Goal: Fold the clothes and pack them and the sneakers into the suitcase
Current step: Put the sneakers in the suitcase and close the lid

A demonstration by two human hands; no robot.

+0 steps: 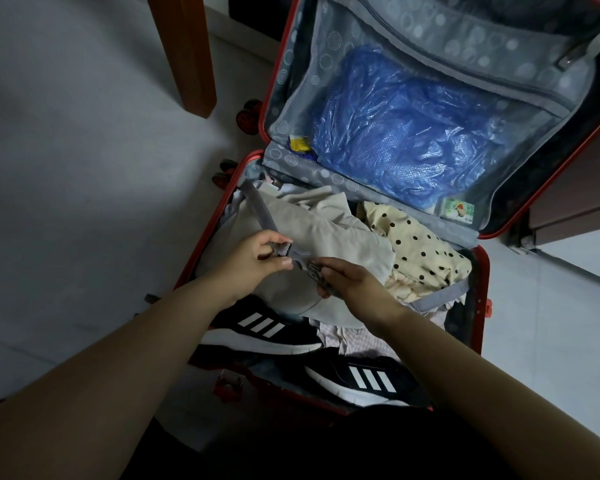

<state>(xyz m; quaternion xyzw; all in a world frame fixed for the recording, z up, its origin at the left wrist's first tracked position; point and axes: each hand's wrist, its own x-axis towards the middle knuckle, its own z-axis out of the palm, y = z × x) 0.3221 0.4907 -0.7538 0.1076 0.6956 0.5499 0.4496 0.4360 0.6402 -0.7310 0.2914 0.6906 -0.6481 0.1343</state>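
A red suitcase (484, 292) lies open on the floor. Its lower half holds a folded beige garment (329, 233), a cream polka-dot garment (420, 251) to the right and two black sneakers with white stripes (267, 329) (368, 381) at the near end. My left hand (257, 261) pinches one end of the grey packing strap (262, 211) with its buckle half. My right hand (350, 278) grips the other buckle half of the strap that runs to the right wall. The two buckle halves meet over the beige garment; I cannot tell whether they are latched.
The raised lid (520, 53) has a mesh pocket with a blue plastic bag (406, 129) inside. A brown wooden furniture leg (184, 53) stands at the upper left on the pale floor. Red wheels (248, 116) stick out at the suitcase's left side.
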